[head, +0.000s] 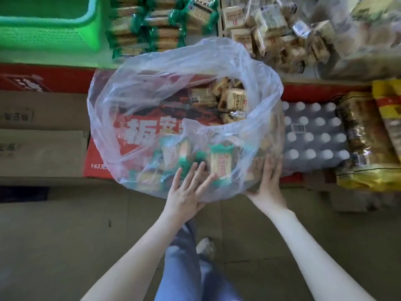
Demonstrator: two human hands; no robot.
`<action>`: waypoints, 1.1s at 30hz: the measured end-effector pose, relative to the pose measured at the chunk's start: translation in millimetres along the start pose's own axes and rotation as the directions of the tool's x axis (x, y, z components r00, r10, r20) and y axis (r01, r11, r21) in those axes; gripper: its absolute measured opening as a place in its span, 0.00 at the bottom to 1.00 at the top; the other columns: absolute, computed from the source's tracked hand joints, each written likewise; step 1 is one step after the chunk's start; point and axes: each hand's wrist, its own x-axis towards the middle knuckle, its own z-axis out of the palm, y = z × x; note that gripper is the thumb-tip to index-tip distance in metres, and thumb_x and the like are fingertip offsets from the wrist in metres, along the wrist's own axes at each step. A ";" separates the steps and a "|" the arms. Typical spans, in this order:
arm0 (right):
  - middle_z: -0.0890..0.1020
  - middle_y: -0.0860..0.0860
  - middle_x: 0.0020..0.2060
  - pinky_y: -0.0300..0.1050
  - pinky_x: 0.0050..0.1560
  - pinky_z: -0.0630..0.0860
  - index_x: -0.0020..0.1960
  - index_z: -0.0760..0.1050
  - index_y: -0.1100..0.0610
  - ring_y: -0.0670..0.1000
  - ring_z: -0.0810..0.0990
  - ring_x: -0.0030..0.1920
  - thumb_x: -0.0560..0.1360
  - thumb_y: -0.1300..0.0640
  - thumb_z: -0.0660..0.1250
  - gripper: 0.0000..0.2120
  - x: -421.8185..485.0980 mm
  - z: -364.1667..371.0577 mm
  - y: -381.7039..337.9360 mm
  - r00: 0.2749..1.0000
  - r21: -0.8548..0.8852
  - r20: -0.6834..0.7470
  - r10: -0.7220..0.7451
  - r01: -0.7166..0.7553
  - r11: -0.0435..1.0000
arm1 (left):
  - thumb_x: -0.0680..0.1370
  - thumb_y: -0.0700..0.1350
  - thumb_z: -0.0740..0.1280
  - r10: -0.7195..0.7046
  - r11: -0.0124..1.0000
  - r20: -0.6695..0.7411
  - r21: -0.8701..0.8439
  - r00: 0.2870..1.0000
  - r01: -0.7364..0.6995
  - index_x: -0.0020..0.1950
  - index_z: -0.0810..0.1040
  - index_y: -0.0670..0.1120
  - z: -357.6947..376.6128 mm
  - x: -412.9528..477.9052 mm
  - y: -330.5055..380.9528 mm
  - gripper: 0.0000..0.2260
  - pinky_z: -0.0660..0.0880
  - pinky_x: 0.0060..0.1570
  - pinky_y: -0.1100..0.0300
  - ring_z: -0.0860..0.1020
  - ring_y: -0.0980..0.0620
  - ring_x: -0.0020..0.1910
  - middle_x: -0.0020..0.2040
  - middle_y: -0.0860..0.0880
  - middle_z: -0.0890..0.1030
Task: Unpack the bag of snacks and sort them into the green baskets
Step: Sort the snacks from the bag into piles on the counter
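We stretch both bare forearms forward and slightly inward, our left hand point(188, 190) flat with straight fingers spread and angled up to the right, our right hand point(269, 181) likewise flat, fingers together, thumb splayed leftward.

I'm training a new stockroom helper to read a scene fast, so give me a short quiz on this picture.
1. True or false: the left hand lies flat on the clear bag.
2. The snacks that show through the bag just beyond the left hand have wrapper ends that are: A) green B) blue C) black.
3. Fill in: the bag sits on a ___ carton.
Key: 1 true; 2 A; 3 red.
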 end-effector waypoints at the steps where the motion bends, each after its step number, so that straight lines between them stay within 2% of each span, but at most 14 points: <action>1: 0.29 0.55 0.74 0.56 0.69 0.63 0.72 0.24 0.39 0.58 0.40 0.76 0.65 0.47 0.78 0.64 3.9 4.7 -4.9 0.997 0.038 -0.073 -0.033 0.036 0.999 | 0.67 0.56 0.76 -0.019 1.000 -0.011 0.007 1.000 0.019 0.80 0.48 0.51 4.0 2.4 -2.1 0.51 0.45 0.74 0.42 0.59 0.44 0.75 0.76 0.44 0.60; 3: 0.34 0.58 0.75 0.53 0.66 0.66 0.74 0.31 0.40 0.57 0.44 0.76 0.67 0.56 0.78 0.60 10.5 17.5 -13.8 0.967 0.086 -0.239 -0.087 0.111 0.990 | 0.64 0.49 0.78 -0.067 0.997 -0.064 0.019 0.996 0.069 0.79 0.48 0.51 14.6 8.3 -6.1 0.52 0.42 0.75 0.43 0.57 0.44 0.76 0.75 0.43 0.61; 7: 0.35 0.59 0.75 0.54 0.71 0.64 0.74 0.33 0.39 0.60 0.42 0.77 0.69 0.63 0.75 0.57 25.2 36.8 -37.8 0.926 0.085 -0.372 -0.071 0.110 0.990 | 0.68 0.42 0.77 -0.119 0.992 -0.158 0.030 0.980 0.125 0.78 0.51 0.47 32.9 17.6 -20.5 0.46 0.42 0.75 0.41 0.44 0.45 0.78 0.75 0.42 0.60; 11: 0.34 0.54 0.75 0.64 0.64 0.69 0.75 0.34 0.41 0.68 0.37 0.75 0.71 0.62 0.73 0.54 45.1 49.2 -71.8 0.911 -0.038 -0.378 -0.167 0.165 0.986 | 0.78 0.45 0.58 -0.166 0.981 -0.202 0.068 0.965 0.183 0.79 0.39 0.46 32.4 26.4 -50.7 0.36 0.38 0.74 0.42 0.40 0.45 0.78 0.77 0.40 0.57; 13: 0.34 0.57 0.74 0.71 0.67 0.57 0.76 0.34 0.44 0.71 0.32 0.72 0.72 0.56 0.73 0.52 54.4 57.1 -89.9 0.928 -0.105 -0.334 -0.166 0.138 0.985 | 0.78 0.43 0.51 -0.242 0.961 -0.188 0.091 0.952 0.263 0.78 0.35 0.46 24.8 33.8 -72.5 0.33 0.34 0.74 0.44 0.36 0.46 0.77 0.77 0.41 0.55; 14: 0.35 0.59 0.74 0.73 0.68 0.45 0.76 0.33 0.46 0.72 0.31 0.71 0.71 0.52 0.73 0.53 58.2 62.1 -97.5 0.934 -0.151 -0.316 -0.166 0.123 0.981 | 0.78 0.41 0.51 -0.274 0.949 -0.188 0.103 0.943 0.296 0.78 0.34 0.46 23.2 36.6 -82.8 0.34 0.34 0.73 0.44 0.36 0.45 0.77 0.76 0.40 0.55; 16: 0.36 0.61 0.74 0.67 0.64 0.25 0.76 0.30 0.48 0.70 0.31 0.70 0.72 0.46 0.72 0.55 63.6 67.2 -108.3 0.950 -0.236 -0.273 -0.153 0.088 0.968 | 0.77 0.37 0.60 -0.331 0.935 -0.175 0.071 0.927 0.348 0.78 0.35 0.46 23.5 40.7 -93.1 0.39 0.36 0.74 0.44 0.43 0.42 0.77 0.76 0.36 0.56; 18: 0.33 0.59 0.74 0.62 0.62 0.21 0.74 0.25 0.46 0.66 0.28 0.70 0.73 0.43 0.70 0.55 62.4 63.4 -108.2 0.965 -0.272 -0.225 -0.132 0.068 0.960 | 0.72 0.34 0.69 -0.370 0.929 -0.117 -0.034 0.921 0.369 0.78 0.36 0.45 21.5 43.0 -87.4 0.48 0.40 0.74 0.43 0.49 0.40 0.77 0.76 0.35 0.57; 21: 0.32 0.57 0.75 0.65 0.69 0.29 0.74 0.26 0.45 0.62 0.30 0.73 0.72 0.39 0.68 0.54 41.2 43.8 -94.7 0.978 -0.279 -0.170 -0.123 0.072 0.958 | 0.72 0.45 0.70 -0.374 0.908 0.032 -0.189 0.927 0.373 0.76 0.29 0.47 10.3 36.1 -68.8 0.52 0.35 0.73 0.41 0.40 0.45 0.77 0.79 0.40 0.48; 23: 0.44 0.59 0.77 0.67 0.73 0.43 0.76 0.36 0.47 0.62 0.43 0.76 0.70 0.41 0.72 0.53 26.4 26.3 -90.2 0.964 -0.235 -0.221 -0.148 0.095 0.967 | 0.72 0.58 0.67 -0.304 0.928 0.069 -0.206 0.950 0.312 0.76 0.29 0.49 -4.7 30.9 -61.3 0.51 0.33 0.72 0.42 0.37 0.47 0.77 0.79 0.44 0.42; 25: 0.50 0.58 0.76 0.66 0.73 0.50 0.76 0.42 0.49 0.60 0.50 0.76 0.68 0.44 0.75 0.51 26.1 7.7 -97.5 0.928 -0.180 -0.268 -0.259 0.216 0.960 | 0.73 0.66 0.60 -0.250 0.943 0.039 -0.216 0.967 0.253 0.78 0.33 0.51 -22.5 32.6 -59.3 0.46 0.36 0.72 0.40 0.39 0.46 0.78 0.79 0.46 0.40; 29: 0.42 0.48 0.77 0.59 0.75 0.38 0.77 0.37 0.42 0.48 0.35 0.76 0.74 0.46 0.68 0.46 69.6 -33.3 -138.7 0.848 -0.231 -0.013 -0.530 0.513 0.826 | 0.73 0.69 0.55 -0.259 0.937 -0.044 -0.253 0.965 0.240 0.79 0.36 0.50 -55.8 55.5 -73.2 0.44 0.34 0.72 0.41 0.39 0.46 0.78 0.79 0.47 0.40; 31: 0.41 0.47 0.78 0.55 0.74 0.32 0.77 0.38 0.41 0.45 0.33 0.75 0.75 0.46 0.61 0.39 97.2 -49.5 -163.9 0.828 -0.240 0.052 -0.558 0.553 0.798 | 0.72 0.69 0.58 -0.253 0.940 -0.039 -0.246 0.967 0.236 0.78 0.35 0.51 -67.6 69.6 -88.0 0.47 0.33 0.72 0.41 0.40 0.45 0.78 0.79 0.46 0.40; 33: 0.40 0.47 0.77 0.51 0.71 0.25 0.76 0.36 0.42 0.45 0.33 0.75 0.78 0.46 0.56 0.36 122.5 -59.6 -180.2 0.850 -0.344 0.035 -0.525 0.503 0.793 | 0.69 0.69 0.65 -0.233 0.946 -0.014 -0.235 0.972 0.223 0.78 0.34 0.51 -75.2 84.4 -100.6 0.52 0.31 0.72 0.41 0.39 0.44 0.78 0.78 0.46 0.39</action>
